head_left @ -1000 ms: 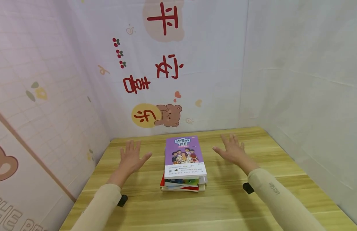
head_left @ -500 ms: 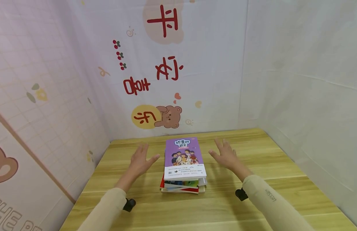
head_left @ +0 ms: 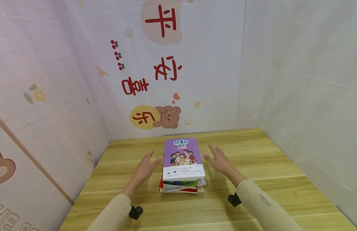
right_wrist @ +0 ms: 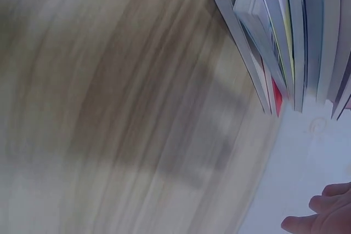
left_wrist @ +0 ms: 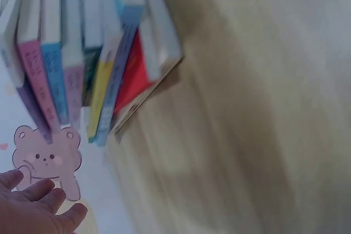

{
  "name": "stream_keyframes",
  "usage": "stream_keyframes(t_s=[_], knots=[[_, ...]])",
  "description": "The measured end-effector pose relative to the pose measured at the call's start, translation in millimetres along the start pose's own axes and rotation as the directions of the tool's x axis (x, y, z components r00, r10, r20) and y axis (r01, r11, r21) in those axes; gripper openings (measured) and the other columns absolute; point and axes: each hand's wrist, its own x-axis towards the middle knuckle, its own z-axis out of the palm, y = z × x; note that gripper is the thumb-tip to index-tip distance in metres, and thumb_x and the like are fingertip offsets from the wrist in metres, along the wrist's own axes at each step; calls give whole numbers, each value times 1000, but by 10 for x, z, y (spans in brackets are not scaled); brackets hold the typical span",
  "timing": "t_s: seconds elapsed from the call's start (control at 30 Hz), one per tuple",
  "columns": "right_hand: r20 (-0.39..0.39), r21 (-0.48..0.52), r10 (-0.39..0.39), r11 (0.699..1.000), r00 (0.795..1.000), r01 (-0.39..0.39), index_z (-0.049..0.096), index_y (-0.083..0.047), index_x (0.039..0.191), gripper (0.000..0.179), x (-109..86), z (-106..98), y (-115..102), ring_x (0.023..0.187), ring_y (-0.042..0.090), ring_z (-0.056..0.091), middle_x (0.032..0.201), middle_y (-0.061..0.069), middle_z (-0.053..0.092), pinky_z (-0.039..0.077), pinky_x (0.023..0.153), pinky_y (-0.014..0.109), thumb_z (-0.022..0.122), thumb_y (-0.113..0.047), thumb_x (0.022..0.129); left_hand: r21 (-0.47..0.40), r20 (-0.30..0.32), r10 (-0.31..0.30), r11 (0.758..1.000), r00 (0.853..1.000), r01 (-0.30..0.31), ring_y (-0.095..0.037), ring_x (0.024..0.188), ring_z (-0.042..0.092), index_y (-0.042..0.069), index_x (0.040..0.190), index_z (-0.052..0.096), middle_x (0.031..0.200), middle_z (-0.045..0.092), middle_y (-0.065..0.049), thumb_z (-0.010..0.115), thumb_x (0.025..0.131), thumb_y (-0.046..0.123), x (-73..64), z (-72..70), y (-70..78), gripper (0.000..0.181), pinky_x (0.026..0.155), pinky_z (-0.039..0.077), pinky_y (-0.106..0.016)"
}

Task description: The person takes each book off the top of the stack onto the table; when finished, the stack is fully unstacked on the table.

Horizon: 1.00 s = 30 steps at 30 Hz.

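A stack of books (head_left: pixel 182 185) lies on the wooden table, topped by a purple book (head_left: pixel 182 157) with cartoon children on its cover. To its left hovers my left hand (head_left: pixel 146 166), fingers extended and palm turned toward the pile. My right hand (head_left: pixel 220 160) is held on the other side, its fingers spread and apart from the books. In the left wrist view the coloured spines (left_wrist: pixel 52 80) face my left hand (left_wrist: pixel 41 206). Pale page edges (right_wrist: pixel 312 42) show in the right wrist view, above my right fingertips (right_wrist: pixel 299 224).
The table (head_left: pixel 253 199) has light wood grain. A white cloth wall (head_left: pixel 213 64) with red characters and a bear print rises at its back edge. More cloth closes off the left (head_left: pixel 45 112) and right (head_left: pixel 305 106) sides.
Both hands have moved inward toward the book stack, the left to the right and the right to the left. The books have stayed in place on the table.
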Motion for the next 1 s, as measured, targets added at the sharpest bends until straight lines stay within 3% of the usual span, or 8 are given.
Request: stream_keyframes(t_s=[0.23,0.4,0.73,1.0], knots=[[12,37,28,999,1000,-29,24,-7,158,72,-15,144,5,145,51,10,159,33,7,14,111,70,45,-48,103,-71,-4,-6,997,1000,6,-45,142,28,6,156,28,156,32,-22,59,94,57,-105,174,-55,86,109,29,-64],[17,68,47,997,999,-48,28,-8,157,69,-38,207,-10,144,51,11,159,32,8,14,110,71,47,-46,103,-106,14,-5,994,1000,7,-45,141,31,5,155,32,154,34,-23,59,93,57,-177,266,-40,85,109,31,-64],[35,83,33,996,999,-35,32,-6,155,68,-94,304,-39,142,54,17,158,33,12,17,108,72,49,-46,102,-177,59,15,984,998,-4,-47,141,28,0,153,33,154,32,-28,63,92,55,-192,382,-91,86,109,30,-64],[52,106,54,993,997,-59,32,-11,156,70,-138,371,-71,139,57,20,158,32,12,22,104,75,52,-49,101,-212,87,-13,977,996,31,-47,142,26,5,150,42,154,35,-24,68,90,52,-233,412,-56,81,108,27,-68]])
